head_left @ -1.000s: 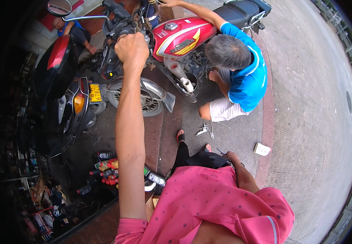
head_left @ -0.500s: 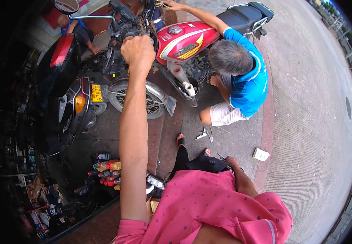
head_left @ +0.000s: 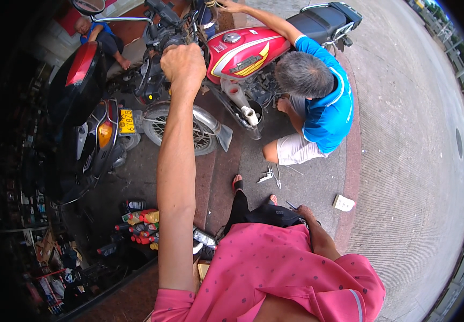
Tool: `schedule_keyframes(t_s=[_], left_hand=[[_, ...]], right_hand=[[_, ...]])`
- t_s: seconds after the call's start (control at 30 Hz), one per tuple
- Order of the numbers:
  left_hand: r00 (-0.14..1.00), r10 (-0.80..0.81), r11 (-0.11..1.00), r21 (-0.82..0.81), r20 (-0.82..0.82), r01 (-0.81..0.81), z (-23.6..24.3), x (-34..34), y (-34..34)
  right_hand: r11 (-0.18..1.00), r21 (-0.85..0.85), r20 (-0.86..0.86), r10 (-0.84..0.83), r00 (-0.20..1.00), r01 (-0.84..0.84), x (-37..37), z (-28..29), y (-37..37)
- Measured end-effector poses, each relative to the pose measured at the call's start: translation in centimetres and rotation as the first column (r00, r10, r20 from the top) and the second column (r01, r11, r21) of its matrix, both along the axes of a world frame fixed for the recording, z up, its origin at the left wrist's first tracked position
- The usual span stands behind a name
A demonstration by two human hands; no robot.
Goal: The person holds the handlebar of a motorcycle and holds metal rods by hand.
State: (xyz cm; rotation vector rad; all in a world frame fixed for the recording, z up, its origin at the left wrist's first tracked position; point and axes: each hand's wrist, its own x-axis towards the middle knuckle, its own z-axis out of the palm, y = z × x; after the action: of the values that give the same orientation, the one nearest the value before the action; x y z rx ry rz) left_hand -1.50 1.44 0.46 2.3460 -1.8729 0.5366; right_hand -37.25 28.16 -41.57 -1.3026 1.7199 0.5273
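My left arm reaches forward, and my left hand is closed in a fist around the end of the handlebar of a red motorcycle. The hand hides most of the grip. Low at my right side, my right hand is closed on a thin metal tool, its kind too small to make out. Beside the engine crouches a person in a blue shirt, one arm across the tank, the other hand near the engine. A pale plastic container stands against the motorcycle's front.
Metal tools lie on the ground between me and the co-worker. A small white container stands at the kerb strip. A black scooter is parked at left, with several bottles below it. Another person sits at far left.
My hands keep their hold and hardly shift. The seated person at the far left has raised the head slightly; the co-worker stays in the same pose.
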Motion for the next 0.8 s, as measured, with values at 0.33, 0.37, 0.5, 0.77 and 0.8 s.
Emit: schedule_keyframes(t_s=[0.33,0.37,0.5,0.77,0.8], left_hand=[[0.997,0.011,1.0,-0.009,0.07,-0.01,-0.5,0.3,-0.4],[0.997,0.01,1.0,-0.011,0.07,-0.01,-0.4,0.4,-0.6],[0.996,0.006,0.999,-0.043,0.091,-0.002,-0.3,0.5,-1.1],[1.0,0.001,0.998,-0.056,0.02,0.0,-2.1,0.8,-1.3],[1.0,-0.002,1.0,-0.028,-0.008,0.001,-2.3,0.4,-1.5]], right_hand=[[0.999,0.023,-0.032,-0.046,0.998,0.046,0.2,0.3,-0.3],[0.999,0.025,-0.031,-0.039,0.999,0.04,0.3,0.3,-0.6],[1.0,0.003,-0.025,-0.026,0.999,0.026,0.4,-0.2,-1.1],[0.999,0.0,-0.03,-0.051,0.998,0.051,-1.1,-3.2,0.0],[0.999,0.048,0.008,-0.003,1.0,0.003,-1.7,-3.6,-0.2]])
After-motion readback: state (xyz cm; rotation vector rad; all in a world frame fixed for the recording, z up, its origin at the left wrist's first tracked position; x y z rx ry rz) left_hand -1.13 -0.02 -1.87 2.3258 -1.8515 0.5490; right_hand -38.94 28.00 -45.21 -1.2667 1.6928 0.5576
